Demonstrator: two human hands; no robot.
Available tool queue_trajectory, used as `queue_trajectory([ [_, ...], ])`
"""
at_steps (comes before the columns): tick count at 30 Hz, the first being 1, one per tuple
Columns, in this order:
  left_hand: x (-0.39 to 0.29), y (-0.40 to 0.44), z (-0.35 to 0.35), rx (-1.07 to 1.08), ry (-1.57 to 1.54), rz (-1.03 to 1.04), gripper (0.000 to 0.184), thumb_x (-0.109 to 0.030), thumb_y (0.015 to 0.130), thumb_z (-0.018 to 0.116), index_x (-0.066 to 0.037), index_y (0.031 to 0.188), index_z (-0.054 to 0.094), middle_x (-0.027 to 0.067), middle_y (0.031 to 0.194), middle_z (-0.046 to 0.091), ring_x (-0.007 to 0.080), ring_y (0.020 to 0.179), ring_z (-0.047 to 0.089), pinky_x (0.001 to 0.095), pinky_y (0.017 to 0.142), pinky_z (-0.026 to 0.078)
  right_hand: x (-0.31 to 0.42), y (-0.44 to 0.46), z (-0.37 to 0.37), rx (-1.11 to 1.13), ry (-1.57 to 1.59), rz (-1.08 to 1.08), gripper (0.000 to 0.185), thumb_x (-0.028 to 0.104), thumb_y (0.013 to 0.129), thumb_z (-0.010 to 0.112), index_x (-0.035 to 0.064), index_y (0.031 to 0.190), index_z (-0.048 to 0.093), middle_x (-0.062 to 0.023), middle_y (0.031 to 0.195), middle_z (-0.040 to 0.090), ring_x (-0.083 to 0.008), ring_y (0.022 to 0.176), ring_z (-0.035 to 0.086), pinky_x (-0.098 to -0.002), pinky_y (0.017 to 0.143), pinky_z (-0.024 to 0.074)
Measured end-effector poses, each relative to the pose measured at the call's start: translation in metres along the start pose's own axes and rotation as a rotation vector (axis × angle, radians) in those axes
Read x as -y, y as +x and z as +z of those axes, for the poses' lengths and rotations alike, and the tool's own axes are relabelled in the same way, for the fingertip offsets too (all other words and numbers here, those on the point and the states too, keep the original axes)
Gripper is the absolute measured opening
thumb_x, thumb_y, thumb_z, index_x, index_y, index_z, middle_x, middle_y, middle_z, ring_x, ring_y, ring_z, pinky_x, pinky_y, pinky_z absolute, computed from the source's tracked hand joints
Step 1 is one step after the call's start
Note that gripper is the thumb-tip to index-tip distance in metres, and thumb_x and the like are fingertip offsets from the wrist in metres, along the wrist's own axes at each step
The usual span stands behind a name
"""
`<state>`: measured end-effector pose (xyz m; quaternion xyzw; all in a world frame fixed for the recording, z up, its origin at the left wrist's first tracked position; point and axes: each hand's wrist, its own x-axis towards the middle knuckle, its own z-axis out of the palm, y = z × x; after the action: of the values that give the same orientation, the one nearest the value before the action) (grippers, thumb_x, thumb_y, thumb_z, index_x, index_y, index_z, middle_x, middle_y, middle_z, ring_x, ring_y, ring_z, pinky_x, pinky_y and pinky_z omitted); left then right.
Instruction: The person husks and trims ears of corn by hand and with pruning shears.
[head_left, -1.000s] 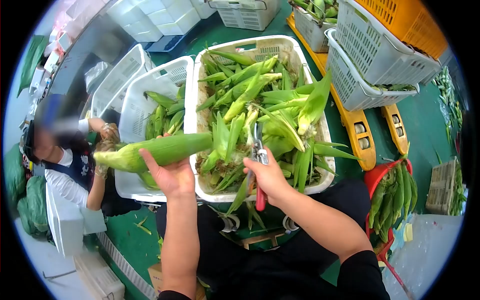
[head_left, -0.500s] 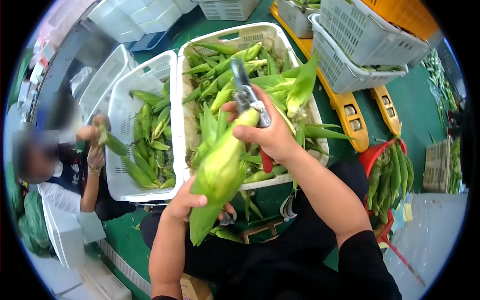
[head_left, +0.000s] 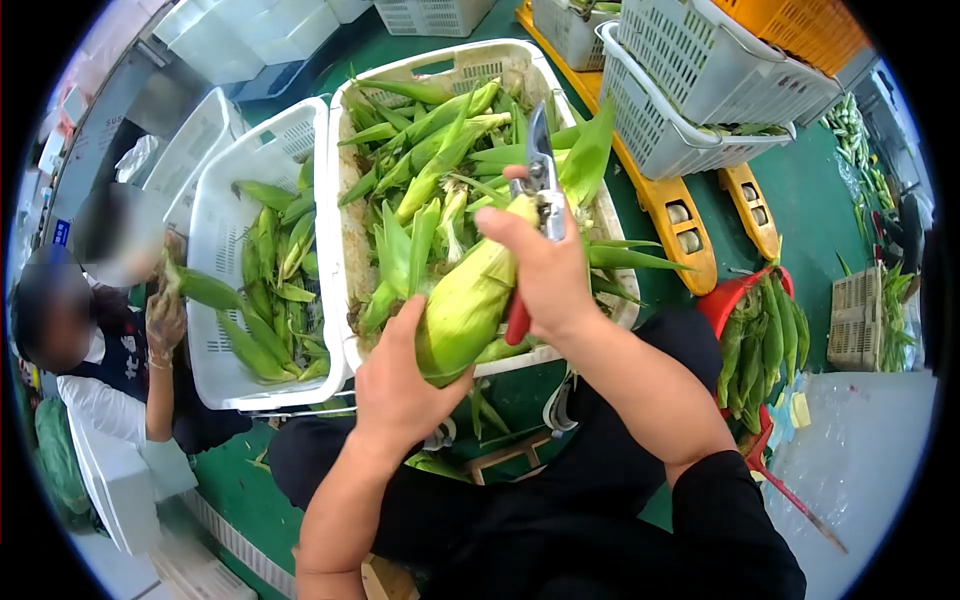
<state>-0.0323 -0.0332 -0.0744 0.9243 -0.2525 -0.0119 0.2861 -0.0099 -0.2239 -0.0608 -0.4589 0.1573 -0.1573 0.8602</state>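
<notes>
Ear of corn [head_left: 465,310]: one fat ear in light green husk, slanting over the near side of a big white crate [head_left: 350,245], its stem end up by the right hand, its other end down at the left.
Left hand [head_left: 400,385]: its grip is wrapped around the lower end of the ear, hiding the tip.
Right hand [head_left: 550,265]: its grip is wrapped around a pair of clippers [head_left: 541,150], with the thumb lying across the ear near the stem end.
Clippers: metal blades point up and away from the body; a red handle shows below the palm. Whether the stem sits between the blades I cannot tell, as hand, husk and metal overlap there.
Stem work: the step in hand looks like setting the stem end to the clippers. The next move seems to call for a steady left hold, the stem well seated and the right thumb clear of the metal.
Ear and blades, compared: half a second ago the husk tip poked out below the left hand toward the lap; now that hand covers it. The blades leaned left then and stand nearer upright now. The whole room has slid left in view (probably a turn of the head).
Crates: loose corn and husks fill the big crate; a smaller white crate [head_left: 225,300] beside it holds more ears.
</notes>
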Motion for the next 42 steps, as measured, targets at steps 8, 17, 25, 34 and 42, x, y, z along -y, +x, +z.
queue_trajectory([
  [8, 0.042, 0.016, -0.003, -0.253, 0.033, 0.481, 0.092, -0.026, 0.052, 0.091, -0.014, 0.134, 0.05, 0.0156, 0.129, 0.051, 0.0375, 0.098, 0.06, 0.0457, 0.085, 0.051, 0.006, -0.002, -0.009, 0.082, 0.389, 0.636, 0.036, 0.033, 0.094, 0.058, 0.0079, 0.119, 0.06, -0.0104, 0.085, 0.069, -0.0229, 0.076, 0.069, -0.0371, 0.071, 0.058],
  [17, 0.025, 0.015, 0.025, -0.047, -0.801, 0.232, 0.102, -0.032, 0.056, 0.096, -0.008, 0.141, 0.044, 0.0122, 0.13, 0.052, 0.0305, 0.124, 0.05, 0.0404, 0.108, 0.037, 0.022, -0.035, 0.003, 0.053, 0.397, 0.491, 0.054, 0.038, 0.098, 0.047, 0.0035, 0.14, 0.046, -0.0113, 0.084, 0.069, -0.0246, 0.076, 0.069, -0.0376, 0.069, 0.0571],
  [25, 0.013, 0.033, 0.044, -0.127, -1.749, -0.154, 0.084, -0.025, 0.087, 0.069, -0.005, 0.153, 0.021, 0.0116, 0.141, 0.046, 0.0217, 0.129, 0.046, 0.036, 0.109, 0.037, 0.01, -0.043, 0.008, 0.179, 0.619, 0.367, 0.062, 0.043, 0.099, 0.046, 0.0085, 0.149, 0.034, -0.0029, 0.067, 0.052, -0.017, 0.057, 0.052, -0.0324, 0.054, 0.0451],
  [34, 0.026, 0.052, 0.027, 0.071, -1.867, -0.44, 0.084, -0.078, 0.09, 0.034, -0.007, 0.13, 0.053, 0.0124, 0.112, 0.066, 0.0274, 0.1, 0.066, 0.0417, 0.091, 0.054, 0.01, -0.037, 0.0, 0.77, 0.921, 0.47, 0.07, 0.035, 0.1, 0.056, 0.0101, 0.154, 0.02, -0.006, 0.076, 0.048, -0.0169, 0.053, 0.05, -0.0322, 0.051, 0.0457],
  [42, 0.087, 0.05, -0.078, -0.673, -1.881, -0.157, 0.053, -0.043, 0.091, 0.067, -0.004, 0.124, 0.053, 0.0125, 0.11, 0.064, 0.0283, 0.105, 0.062, 0.0457, 0.099, 0.049, 0.081, 0.002, -0.043, -0.006, 0.278, -0.302, 0.053, 0.035, 0.1, 0.053, 0.0121, 0.146, 0.041, -0.0074, 0.108, 0.064, -0.0249, 0.098, 0.064, -0.0389, 0.081, 0.0534],
])
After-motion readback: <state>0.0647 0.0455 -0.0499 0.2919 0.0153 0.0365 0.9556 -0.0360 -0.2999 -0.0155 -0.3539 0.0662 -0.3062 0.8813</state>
